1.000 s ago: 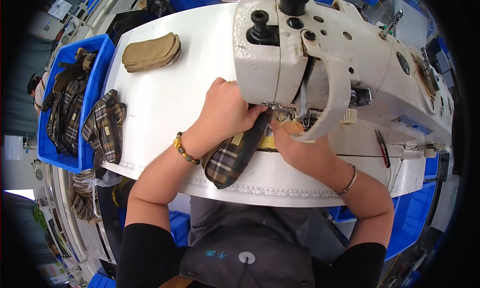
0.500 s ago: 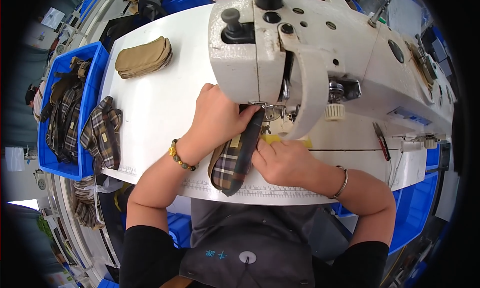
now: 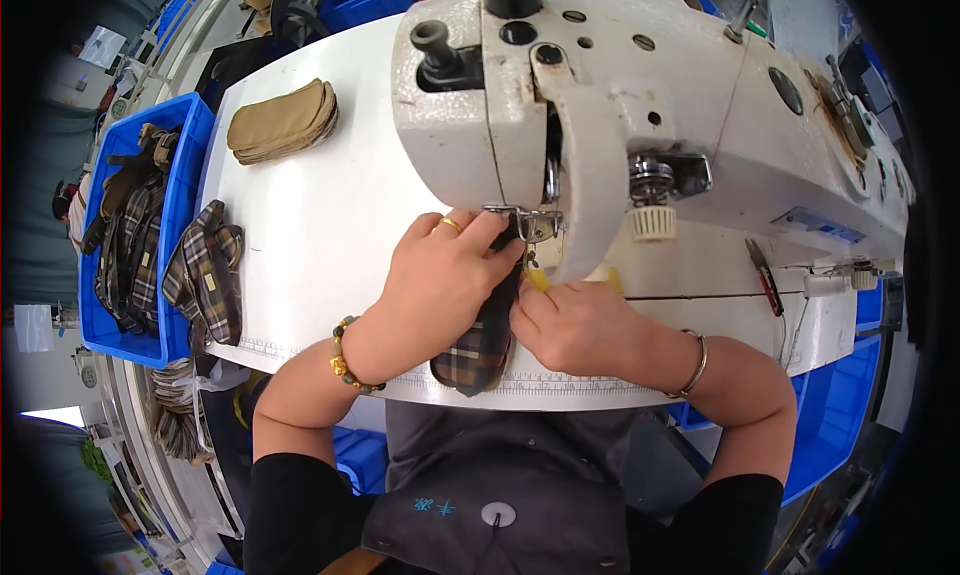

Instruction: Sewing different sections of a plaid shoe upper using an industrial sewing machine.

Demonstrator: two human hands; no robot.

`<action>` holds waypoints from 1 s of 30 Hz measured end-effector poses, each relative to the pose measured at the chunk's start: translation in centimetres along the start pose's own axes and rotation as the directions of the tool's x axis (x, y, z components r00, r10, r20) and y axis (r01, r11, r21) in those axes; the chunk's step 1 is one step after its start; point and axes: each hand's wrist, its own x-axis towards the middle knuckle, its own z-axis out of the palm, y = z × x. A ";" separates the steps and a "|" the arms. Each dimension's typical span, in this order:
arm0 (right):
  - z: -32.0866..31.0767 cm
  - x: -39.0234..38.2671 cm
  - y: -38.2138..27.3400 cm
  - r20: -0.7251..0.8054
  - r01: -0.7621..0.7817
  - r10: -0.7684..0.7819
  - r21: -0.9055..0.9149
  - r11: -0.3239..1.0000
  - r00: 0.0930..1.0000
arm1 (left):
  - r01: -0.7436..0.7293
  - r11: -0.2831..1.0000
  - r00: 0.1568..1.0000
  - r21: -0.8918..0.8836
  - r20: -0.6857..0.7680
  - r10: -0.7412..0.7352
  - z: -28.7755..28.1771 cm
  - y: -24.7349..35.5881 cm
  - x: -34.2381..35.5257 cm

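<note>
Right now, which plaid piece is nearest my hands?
The plaid piece at the sewing machine, partly covered by your left hand; the other plaid pieces lie in or beside the blue bin on the left.

Free room: table, broad lane from stacked tan pieces to left hand; narrower, right hand to snips | Obstacles: sewing machine overhanging centre to right edge; plaid piece between 2 hands; blue bin beyond left edge
</note>
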 end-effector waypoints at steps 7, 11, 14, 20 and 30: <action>0.3 -0.1 0.0 -0.054 -0.003 0.000 -0.048 0.999 0.999 | -0.003 1.000 0.998 0.006 0.055 0.003 0.3 0.8 0.0; -0.2 0.1 0.5 -0.045 -0.043 0.040 -0.057 0.997 0.998 | 0.007 1.000 1.000 -0.020 0.015 -0.007 0.9 0.2 0.3; 0.7 -0.1 0.9 -0.113 -0.083 0.079 -0.037 0.996 0.990 | 0.060 0.998 0.995 -0.029 0.078 -0.058 1.4 -0.4 0.2; -0.1 -0.2 -0.2 -0.029 -0.152 0.152 0.028 0.988 0.988 | 0.056 0.985 0.990 -0.164 0.138 -0.033 -0.8 0.6 -0.8; -0.1 -0.3 -1.9 -0.057 -0.012 0.004 -0.141 0.990 0.998 | -0.005 0.994 0.989 -0.107 0.149 0.021 -0.8 1.2 -1.7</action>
